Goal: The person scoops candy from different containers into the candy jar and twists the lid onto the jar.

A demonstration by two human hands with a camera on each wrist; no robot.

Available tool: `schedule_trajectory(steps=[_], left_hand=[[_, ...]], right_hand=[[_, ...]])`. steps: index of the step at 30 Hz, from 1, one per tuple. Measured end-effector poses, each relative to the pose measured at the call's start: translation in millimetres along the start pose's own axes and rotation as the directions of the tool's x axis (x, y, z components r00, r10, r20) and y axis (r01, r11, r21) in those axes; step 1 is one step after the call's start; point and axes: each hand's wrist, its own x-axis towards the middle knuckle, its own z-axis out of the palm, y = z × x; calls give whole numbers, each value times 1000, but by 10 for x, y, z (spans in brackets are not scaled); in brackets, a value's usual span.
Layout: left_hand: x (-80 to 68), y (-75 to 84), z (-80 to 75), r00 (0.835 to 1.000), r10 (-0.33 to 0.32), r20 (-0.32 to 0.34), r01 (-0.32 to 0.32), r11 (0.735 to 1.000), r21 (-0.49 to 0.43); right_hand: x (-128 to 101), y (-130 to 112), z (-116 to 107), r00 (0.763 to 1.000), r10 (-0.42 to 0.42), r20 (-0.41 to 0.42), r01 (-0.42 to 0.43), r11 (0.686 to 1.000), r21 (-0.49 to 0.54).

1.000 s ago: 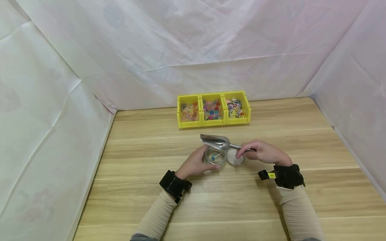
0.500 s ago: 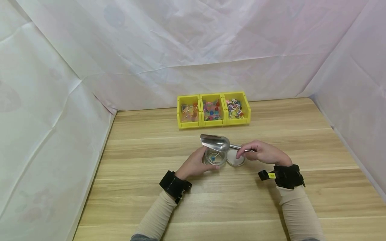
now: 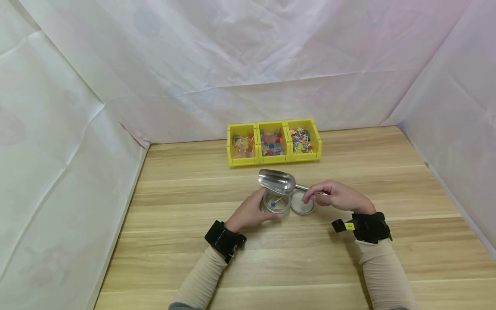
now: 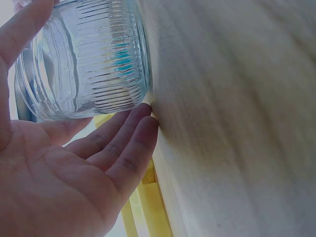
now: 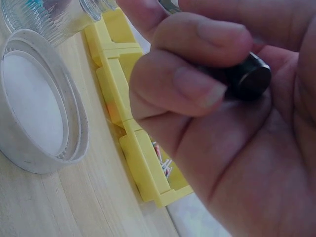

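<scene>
We steady the glass jar point(image 3: 276, 203) on the bench point(image 3: 387, 181) with our left hand point(image 3: 249, 212) curled round it, while our right hand point(image 3: 336, 196) pinches the scoop point(image 3: 277, 181) handle, keeping its lip centred over the mouth.

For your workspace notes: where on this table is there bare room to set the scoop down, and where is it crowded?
Bare wood lies between the yellow bins and the scoop, along the table right of the right hand, and left of the left hand. It is crowded around the glass jar and lid between the hands.
</scene>
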Motion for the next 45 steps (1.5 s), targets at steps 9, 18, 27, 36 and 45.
schedule_trajectory(steps=[9,18,27,36,45], left_hand=[[-3,3,-8,1000,15,2,-15,1000,3],[-6,3,-8,1000,14,11,-14,1000,-5],[6,-23,-2,1000,11,15,-11,1000,1],[1,5,-17,1000,15,16,-15,1000,8],[1,0,-9,1000,25,12,-25,1000,0]], right_hand=[[-4,-8,-1,1000,21,-6,-21,1000,4],[-11,-12,3,1000,20,-12,-20,1000,7],[-6,-4,5,1000,-7,-17,7,1000,15],[-3,-10,-4,1000,-15,-21,15,1000,25],[10,-1,4,1000,-17,-15,17,999,27]])
